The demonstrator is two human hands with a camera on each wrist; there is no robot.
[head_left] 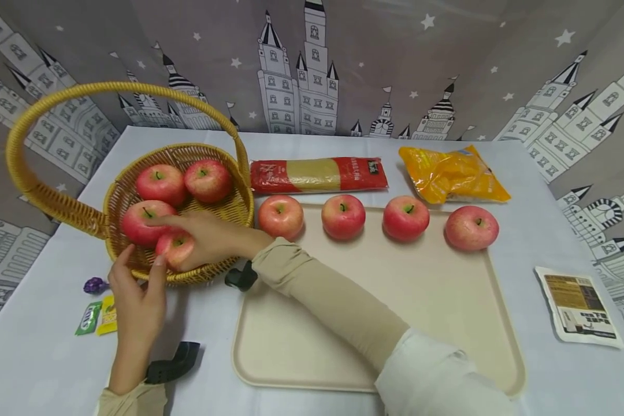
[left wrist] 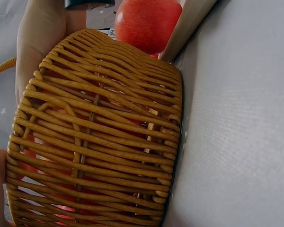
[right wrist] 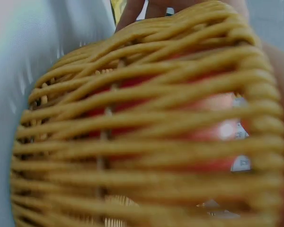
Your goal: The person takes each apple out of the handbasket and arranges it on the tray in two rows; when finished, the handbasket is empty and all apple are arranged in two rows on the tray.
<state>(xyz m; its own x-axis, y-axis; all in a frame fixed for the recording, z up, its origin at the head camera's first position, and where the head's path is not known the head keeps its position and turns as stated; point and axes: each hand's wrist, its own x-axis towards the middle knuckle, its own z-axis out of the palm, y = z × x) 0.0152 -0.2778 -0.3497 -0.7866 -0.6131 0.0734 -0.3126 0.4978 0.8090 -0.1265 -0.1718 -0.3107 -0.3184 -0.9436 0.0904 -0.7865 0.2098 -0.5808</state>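
A yellow woven basket (head_left: 115, 231) with a tall arched handle stands at the left, with several red apples inside. My right hand (head_left: 208, 237) reaches into it from the right and grips the front apple (head_left: 175, 248). One finger of that hand extends over the neighbouring apple (head_left: 148, 222). My left hand (head_left: 140, 294) is at the basket's near rim, its fingertips touching the edge close to the gripped apple. In both wrist views the basket's woven side (left wrist: 94, 142) covers most of the picture, and red apple surface (right wrist: 199, 113) shows through the gaps.
Several apples (head_left: 343, 216) line the far edge of a beige tray (head_left: 374, 323). Behind are a red noodle packet (head_left: 317, 175) and an orange bag (head_left: 452, 173). A white-and-brown pouch (head_left: 577, 306) lies right. Small wrapped sweets (head_left: 89, 318) lie left of my left hand.
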